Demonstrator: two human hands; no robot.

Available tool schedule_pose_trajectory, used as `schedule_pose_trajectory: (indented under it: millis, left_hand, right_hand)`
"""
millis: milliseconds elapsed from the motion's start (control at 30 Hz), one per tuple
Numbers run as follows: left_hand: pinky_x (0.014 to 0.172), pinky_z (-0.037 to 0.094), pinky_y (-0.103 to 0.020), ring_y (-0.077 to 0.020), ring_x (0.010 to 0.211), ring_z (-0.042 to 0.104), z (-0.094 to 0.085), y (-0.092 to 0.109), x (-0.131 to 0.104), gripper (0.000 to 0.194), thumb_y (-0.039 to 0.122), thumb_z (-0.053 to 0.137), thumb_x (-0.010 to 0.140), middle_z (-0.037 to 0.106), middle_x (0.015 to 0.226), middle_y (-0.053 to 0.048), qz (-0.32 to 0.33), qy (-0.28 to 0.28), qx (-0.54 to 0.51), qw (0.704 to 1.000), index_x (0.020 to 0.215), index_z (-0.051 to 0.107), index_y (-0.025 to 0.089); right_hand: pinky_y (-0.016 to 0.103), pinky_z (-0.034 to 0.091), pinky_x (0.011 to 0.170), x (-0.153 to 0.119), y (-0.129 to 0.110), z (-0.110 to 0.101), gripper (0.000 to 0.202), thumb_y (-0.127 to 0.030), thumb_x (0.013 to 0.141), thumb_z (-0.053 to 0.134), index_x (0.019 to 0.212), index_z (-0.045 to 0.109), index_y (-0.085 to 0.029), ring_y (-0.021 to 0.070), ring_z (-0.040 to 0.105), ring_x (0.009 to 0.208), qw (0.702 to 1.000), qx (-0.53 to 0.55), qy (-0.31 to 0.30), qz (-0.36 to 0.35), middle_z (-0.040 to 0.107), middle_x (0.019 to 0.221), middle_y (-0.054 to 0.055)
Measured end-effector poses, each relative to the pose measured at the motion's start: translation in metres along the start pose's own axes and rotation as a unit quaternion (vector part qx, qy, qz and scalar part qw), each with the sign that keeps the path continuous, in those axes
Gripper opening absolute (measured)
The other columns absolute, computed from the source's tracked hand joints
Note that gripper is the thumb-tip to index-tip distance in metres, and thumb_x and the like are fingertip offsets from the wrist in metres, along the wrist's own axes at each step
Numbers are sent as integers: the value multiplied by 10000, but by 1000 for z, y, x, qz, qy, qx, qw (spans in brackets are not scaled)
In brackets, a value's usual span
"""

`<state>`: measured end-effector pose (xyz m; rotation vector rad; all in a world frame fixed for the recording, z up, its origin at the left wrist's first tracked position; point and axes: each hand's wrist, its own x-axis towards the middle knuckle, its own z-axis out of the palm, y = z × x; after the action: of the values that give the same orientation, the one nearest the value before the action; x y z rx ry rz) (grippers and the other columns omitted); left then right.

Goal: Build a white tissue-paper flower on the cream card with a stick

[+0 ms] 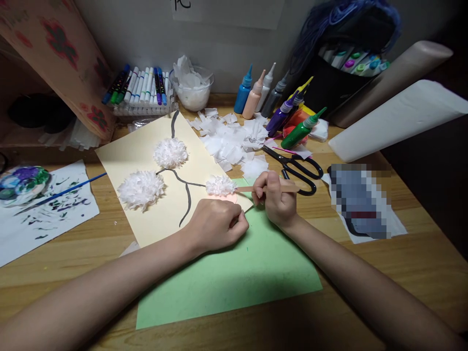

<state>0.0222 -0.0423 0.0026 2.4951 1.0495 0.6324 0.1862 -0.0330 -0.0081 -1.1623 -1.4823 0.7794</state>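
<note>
A cream sheet [146, 229] with dark painted lines carries two full white paper tufts and a smaller white tuft [220, 185] at its right side. Pink paint [229, 198] shows beneath the smaller tuft. My left hand [217, 224] rests in a closed curl on the sheet's lower right edge; whatever its fingers may hold is hidden. Pinched in my right hand [276, 197] is a flat wooden stick [245, 189], its tip touching the right side of the smaller tuft. Green paper [226, 287] lies under both hands.
White paper pieces [234, 141] lie behind the sheet. Black scissors [302, 170] are right of them, near several paint bottles [252, 100]. Markers [142, 87] and a plastic bowl [193, 92] stand behind. A blue brush [73, 187] lies left; a blurred-out object [360, 202] lies right.
</note>
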Motion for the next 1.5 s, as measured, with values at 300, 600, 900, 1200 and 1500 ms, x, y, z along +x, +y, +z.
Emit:
schedule_pose_trajectory:
  millis: [300, 600, 900, 1200, 1500]
  left_hand:
    - [462, 270, -229, -84, 413, 392, -1, 1, 1, 283, 194, 454, 760, 489, 439, 24, -5, -6, -6, 1000, 485, 513, 160]
    - [461, 262, -230, -85, 413, 388, -1, 2, 0, 282, 192, 456, 755, 484, 435, 26, -6, -9, -10, 1000, 479, 506, 160]
    - [464, 258, -235, -87, 418, 404, -1, 1, 0, 276, 196, 456, 755, 501, 444, 26, -10, -14, -7, 1000, 486, 511, 163]
    - [464, 258, -234, -85, 413, 397, -3, 2, 1, 282, 193, 455, 755, 499, 439, 26, -7, -12, -8, 1000, 481, 515, 160]
    - [465, 269, -232, -85, 420, 399, -2, 1, 1, 280, 196, 459, 760, 497, 449, 25, -7, -14, -8, 1000, 488, 513, 161]
  right_hand:
    - [236, 292, 376, -3, -1, -1, 541, -488, 936, 330, 508, 476, -191, 69, 413, 354, 998, 36, 42, -15, 459, 422, -31]
    - [256, 269, 380, -8, 2, -4, 569, -477, 934, 315, 458, 456, -198, 81, 407, 357, 996, 12, 75, -50, 442, 404, -21]
    - [284, 212, 376, -9, 1, -10, 593, -524, 905, 336, 414, 440, -208, 94, 331, 321, 988, 43, 135, -55, 362, 347, -25]
    - [255, 306, 386, -8, 2, -5, 567, -485, 933, 325, 476, 494, -196, 79, 421, 349, 997, 9, 69, -36, 469, 406, -23]
    - [228, 335, 395, -7, 0, -3, 540, -471, 947, 307, 522, 488, -191, 69, 422, 365, 999, -1, 30, -17, 482, 430, -27]
